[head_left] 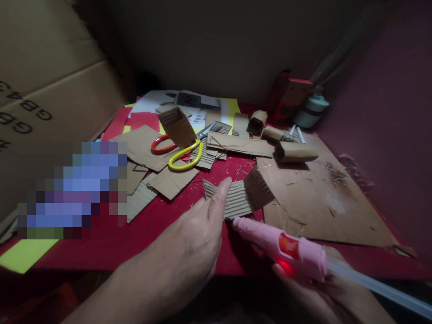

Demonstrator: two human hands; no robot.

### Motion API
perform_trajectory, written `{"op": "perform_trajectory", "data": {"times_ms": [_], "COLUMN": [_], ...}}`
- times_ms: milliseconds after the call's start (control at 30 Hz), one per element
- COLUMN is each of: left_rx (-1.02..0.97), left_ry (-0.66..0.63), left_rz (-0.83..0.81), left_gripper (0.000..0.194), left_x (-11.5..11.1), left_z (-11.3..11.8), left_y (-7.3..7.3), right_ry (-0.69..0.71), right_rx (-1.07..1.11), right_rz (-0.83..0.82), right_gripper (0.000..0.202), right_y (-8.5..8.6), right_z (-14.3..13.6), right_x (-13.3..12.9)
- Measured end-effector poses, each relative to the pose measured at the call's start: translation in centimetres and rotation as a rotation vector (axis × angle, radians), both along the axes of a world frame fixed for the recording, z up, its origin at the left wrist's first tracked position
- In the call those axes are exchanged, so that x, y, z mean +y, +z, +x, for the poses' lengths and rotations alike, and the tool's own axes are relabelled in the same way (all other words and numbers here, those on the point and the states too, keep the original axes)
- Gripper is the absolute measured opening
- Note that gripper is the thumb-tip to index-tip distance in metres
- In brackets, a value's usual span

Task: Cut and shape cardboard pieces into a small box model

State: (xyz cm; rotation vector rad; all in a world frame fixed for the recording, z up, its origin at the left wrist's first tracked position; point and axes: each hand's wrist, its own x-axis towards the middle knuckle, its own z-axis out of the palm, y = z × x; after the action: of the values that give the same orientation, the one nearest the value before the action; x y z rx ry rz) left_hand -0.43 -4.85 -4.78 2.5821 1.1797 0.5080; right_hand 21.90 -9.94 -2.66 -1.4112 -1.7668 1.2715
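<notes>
A folded piece of corrugated cardboard, its ridged side up and its right end bent upward, is held by my left hand, with the thumb on its left part. My right hand grips a pink glue gun from below. The gun's tip is at the near edge of the folded piece, and a red light glows under its body. A clear glue stick sticks out of its back end.
Scissors with red and yellow handles lie among cardboard scraps. Rolled cardboard pieces and a flat board are at right. A bottle stands at the back right, a large carton at left.
</notes>
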Motion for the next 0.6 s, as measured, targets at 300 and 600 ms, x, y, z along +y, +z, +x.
{"op": "perform_trajectory", "data": {"times_ms": [300,600], "left_rx": [0.028,0.019], "left_ry": [0.016,0.017], "left_rz": [0.056,0.016], "left_gripper": [0.074,0.079], "left_x": [0.0,0.0], "left_z": [0.3,0.0], "left_y": [0.3,0.0], "right_ry": [-0.022,-0.075], "right_rx": [-0.003,-0.052], "right_rz": [0.002,0.003], "right_gripper": [0.043,0.048], "right_y": [-0.1,-0.7], "right_z": [0.9,2.2], "right_x": [-0.2,-0.5]}}
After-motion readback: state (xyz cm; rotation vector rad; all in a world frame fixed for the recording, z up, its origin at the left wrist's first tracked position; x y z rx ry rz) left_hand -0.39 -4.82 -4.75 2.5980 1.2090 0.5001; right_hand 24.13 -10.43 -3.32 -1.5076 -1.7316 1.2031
